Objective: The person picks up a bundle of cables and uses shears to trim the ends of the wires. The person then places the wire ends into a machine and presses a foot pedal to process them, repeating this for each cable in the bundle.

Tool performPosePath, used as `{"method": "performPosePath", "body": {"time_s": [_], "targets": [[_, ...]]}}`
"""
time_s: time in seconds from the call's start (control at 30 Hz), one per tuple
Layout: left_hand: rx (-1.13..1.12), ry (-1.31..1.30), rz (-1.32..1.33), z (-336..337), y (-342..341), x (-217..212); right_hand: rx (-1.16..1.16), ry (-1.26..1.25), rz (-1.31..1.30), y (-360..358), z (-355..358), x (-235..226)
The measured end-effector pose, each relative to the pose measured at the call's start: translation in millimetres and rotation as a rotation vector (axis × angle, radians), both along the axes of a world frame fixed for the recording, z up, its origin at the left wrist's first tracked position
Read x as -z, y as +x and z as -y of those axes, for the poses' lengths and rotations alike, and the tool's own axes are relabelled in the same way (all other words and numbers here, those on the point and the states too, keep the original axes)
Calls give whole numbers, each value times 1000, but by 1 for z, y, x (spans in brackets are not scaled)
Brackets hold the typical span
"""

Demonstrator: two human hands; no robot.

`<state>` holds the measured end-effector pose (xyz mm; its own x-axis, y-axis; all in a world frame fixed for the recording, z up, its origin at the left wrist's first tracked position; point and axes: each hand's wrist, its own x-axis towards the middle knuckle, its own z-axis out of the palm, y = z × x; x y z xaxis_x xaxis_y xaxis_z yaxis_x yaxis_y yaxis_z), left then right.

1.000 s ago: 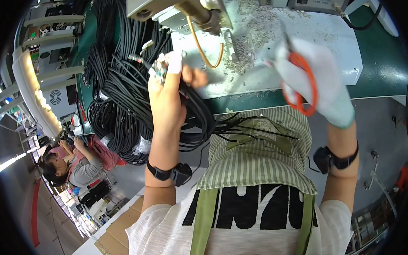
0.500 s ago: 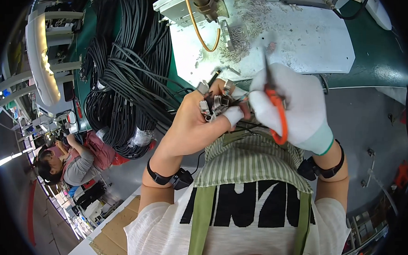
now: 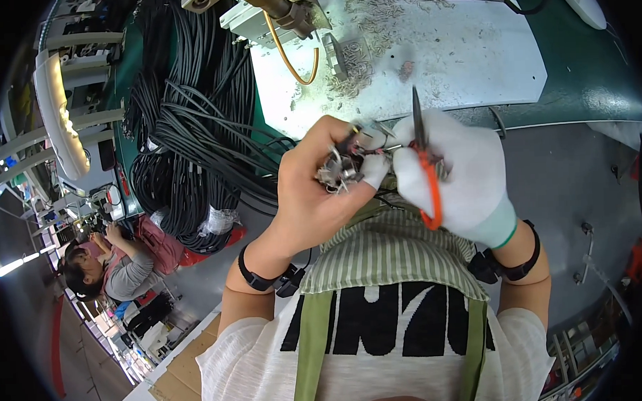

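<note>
The left hand [image 3: 303,194] curls around a cluster of metal connector ends [image 3: 340,170], just off the near edge of the white board [image 3: 486,64]. The gloved right hand [image 3: 465,178] grips orange-handled scissors [image 3: 429,174] against its palm, beside the cluster; its fingertips meet the left hand's near a thin wire end, though whether they pinch it cannot be told. The scissors point away from the body, their tip reaching over the board.

The likeliest trouble is the blade: a turn of the right wrist could swing it into the left fingers or nick a wire, since the same hand works around it. The ends are packed tightly, so a slack left grip could let one slip or tangle with its neighbours. A tug on the leads could also drag at the black cables [image 3: 198,127] heaped left of the board.

As for room, the board's right half is open apart from scattered bits, and the green counter [image 3: 578,85] runs on beyond its right edge. Leftward, the cables crowd close; over the board's far left hangs a machine head with an orange tube [image 3: 279,50]. On the near side, the striped apron [image 3: 387,258] lies below the hands.
</note>
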<state>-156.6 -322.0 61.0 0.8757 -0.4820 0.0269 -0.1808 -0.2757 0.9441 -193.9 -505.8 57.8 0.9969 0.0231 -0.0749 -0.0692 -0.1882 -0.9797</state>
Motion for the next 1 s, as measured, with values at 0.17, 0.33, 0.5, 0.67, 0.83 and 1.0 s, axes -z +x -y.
{"method": "performPosePath", "body": {"time_s": [0.17, 0.33, 0.5, 0.67, 0.83, 1.0], "targets": [[-204, -208, -253, 4, 1, -7, 88, -507, 534, -2, -7, 6], [-218, -128, -155, 5, 2, 3, 115, -762, 537, -7, -10, 7], [-189, -70, -52, 8, 1, 10, 1, -816, 414, -13, -10, 5], [-246, -173, -55, 13, -5, 10, -106, -299, 211, -14, -10, 11], [-142, -102, 32, 8, -1, 7, -65, -126, 200, -15, -12, 10], [-105, -66, 11, 6, 6, 9, -69, -201, 215, -13, -9, 10]]}}
